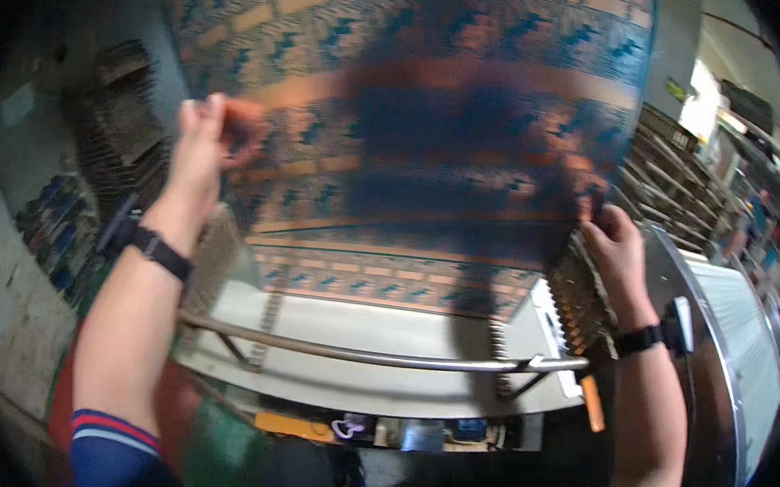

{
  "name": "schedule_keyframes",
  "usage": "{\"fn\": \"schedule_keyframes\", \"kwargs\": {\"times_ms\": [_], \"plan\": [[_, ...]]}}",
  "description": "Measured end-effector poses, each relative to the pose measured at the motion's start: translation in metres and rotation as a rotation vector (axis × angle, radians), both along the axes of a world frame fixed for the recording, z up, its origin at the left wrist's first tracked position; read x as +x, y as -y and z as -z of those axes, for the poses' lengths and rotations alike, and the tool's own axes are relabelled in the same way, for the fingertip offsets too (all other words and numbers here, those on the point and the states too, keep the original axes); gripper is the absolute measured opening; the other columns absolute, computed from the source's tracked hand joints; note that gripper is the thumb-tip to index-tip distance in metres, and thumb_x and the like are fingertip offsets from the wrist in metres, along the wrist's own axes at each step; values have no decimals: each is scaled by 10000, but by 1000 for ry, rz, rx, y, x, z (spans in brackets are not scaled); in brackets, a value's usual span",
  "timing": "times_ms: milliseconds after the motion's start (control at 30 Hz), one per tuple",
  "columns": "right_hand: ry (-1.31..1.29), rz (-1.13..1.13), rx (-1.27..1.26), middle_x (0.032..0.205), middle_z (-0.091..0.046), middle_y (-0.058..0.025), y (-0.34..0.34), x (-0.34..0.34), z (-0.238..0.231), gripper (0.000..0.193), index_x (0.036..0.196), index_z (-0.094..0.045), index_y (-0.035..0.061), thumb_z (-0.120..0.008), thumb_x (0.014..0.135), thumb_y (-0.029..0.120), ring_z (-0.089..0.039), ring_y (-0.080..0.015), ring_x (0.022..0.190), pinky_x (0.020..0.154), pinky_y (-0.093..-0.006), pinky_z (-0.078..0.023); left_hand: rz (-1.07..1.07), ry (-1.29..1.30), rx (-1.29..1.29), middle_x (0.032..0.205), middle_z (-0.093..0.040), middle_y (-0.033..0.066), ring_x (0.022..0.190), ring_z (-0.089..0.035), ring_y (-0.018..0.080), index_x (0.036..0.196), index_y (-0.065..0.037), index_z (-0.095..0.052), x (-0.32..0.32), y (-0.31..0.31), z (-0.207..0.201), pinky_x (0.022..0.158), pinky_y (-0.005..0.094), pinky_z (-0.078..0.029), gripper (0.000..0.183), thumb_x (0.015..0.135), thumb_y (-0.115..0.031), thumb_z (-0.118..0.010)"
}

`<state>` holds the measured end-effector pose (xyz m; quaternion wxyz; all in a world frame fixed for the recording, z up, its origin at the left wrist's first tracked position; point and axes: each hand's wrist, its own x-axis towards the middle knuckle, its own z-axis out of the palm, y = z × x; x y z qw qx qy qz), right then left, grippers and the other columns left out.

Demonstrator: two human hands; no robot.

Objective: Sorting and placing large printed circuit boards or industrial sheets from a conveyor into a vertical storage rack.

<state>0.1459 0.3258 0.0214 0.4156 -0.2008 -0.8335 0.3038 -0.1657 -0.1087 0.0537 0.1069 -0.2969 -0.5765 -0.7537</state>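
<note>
A large, shiny printed circuit board panel (333,33) in copper and dark blue stands tilted in front of me, mirroring my hands and a dark shape. My left hand (200,151) is closed at its left edge, fingertips raised. Lower down on the opposite edge, my right hand (616,252) is closed too, its fingers partly hidden and blurred. Below the raised panel, a strip of similar copper-patterned board (387,280) shows over a white rack base (383,334). A metal bar (381,357) crosses the front of this rack.
Slotted side pieces (578,295) and spring-like strips (498,344) flank the rack. Slotted racks (675,174) stand at the right, beside a pale ribbed surface (741,317). More dark racks (125,122) are at the left. An orange-handled item (293,426) and small objects lie underneath.
</note>
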Motion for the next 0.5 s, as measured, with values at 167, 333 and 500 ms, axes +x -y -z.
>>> {"fn": "schedule_keyframes", "kwargs": {"times_ms": [167, 333, 500], "plan": [[-41, -137, -135, 874, -601, 5, 1, 1, 0, 56, 986, -608, -6, -646, 960, 26, -542, -65, 800, 717, -234, -463, -90, 6, 74, 1217, -543, 65, 1136, -579, 153, 1285, -65, -388, 3, 0, -2, 995, 342, -492, 441, 1081, -425, -540], [-15, -153, -121, 893, -598, 4, -3, 2, 0, 77, 1010, -597, -6, -653, 967, 23, -547, -64, 806, 726, -232, -473, 70, 72, 78, 1402, -477, 105, 1337, -473, 182, 1427, -25, -334, 11, 1, -6, 1162, 377, -374, 542, 1093, -416, -506], [26, -212, -124, 898, -599, 5, 0, 1, 3, 123, 1059, -583, -17, -662, 973, 23, -545, -75, 811, 746, -243, -479, 56, 72, 74, 1367, -498, 96, 1313, -491, 172, 1418, -32, -342, 17, 1, -9, 1160, 381, -380, 515, 1098, -404, -498]]}}
